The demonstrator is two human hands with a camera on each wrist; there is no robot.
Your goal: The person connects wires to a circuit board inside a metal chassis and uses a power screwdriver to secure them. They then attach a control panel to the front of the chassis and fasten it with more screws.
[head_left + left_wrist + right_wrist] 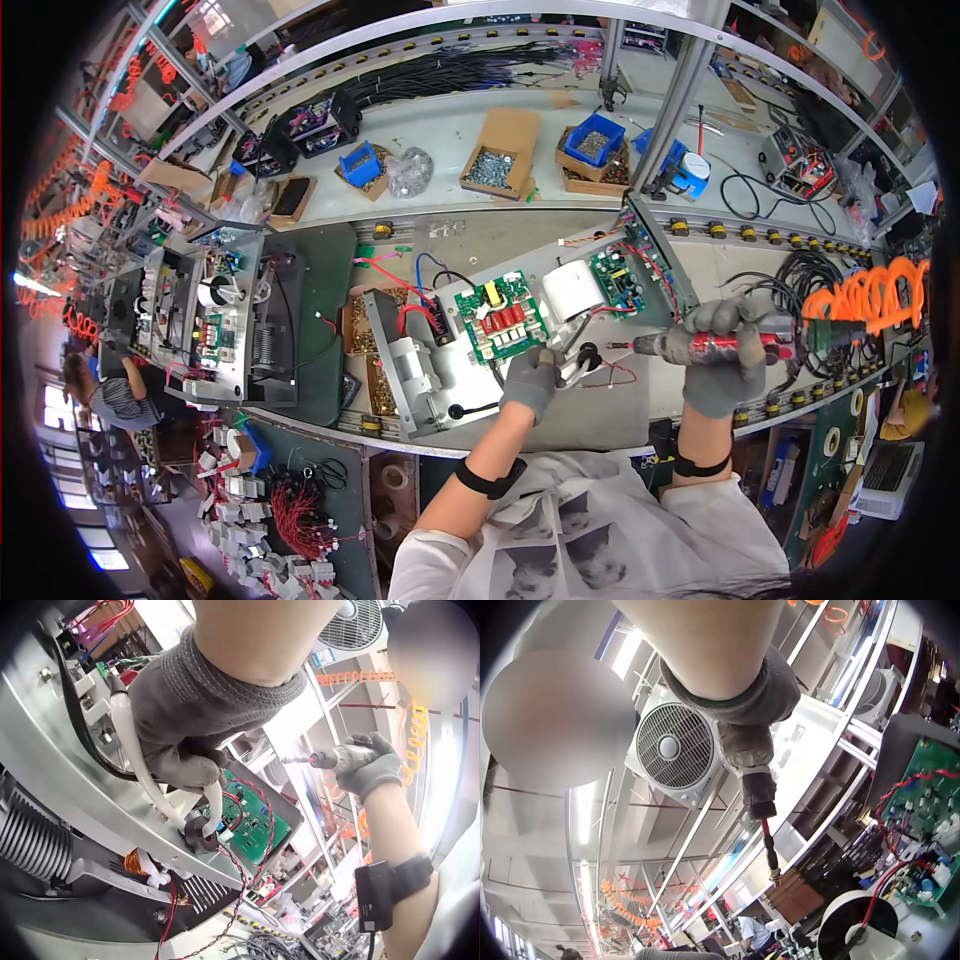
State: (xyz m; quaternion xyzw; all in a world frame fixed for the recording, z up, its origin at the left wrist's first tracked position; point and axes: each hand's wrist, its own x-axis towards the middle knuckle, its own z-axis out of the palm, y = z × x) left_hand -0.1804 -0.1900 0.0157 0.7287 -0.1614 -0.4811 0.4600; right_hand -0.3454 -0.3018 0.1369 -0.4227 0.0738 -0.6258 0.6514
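Bright overhead tube lights glare white in both wrist views; fisheye distortion bends all three dark-cornered pictures.

A square fan [669, 748] hangs overhead; black cables [425, 75] lie along the far bench [445, 118]

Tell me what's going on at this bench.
Someone in gray gloves is working on an open metal chassis fitted with green circuit boards. Their left hand grips a thick white cable by a black ring. Their right hand holds a power driver, its bit in the air, touching nothing.
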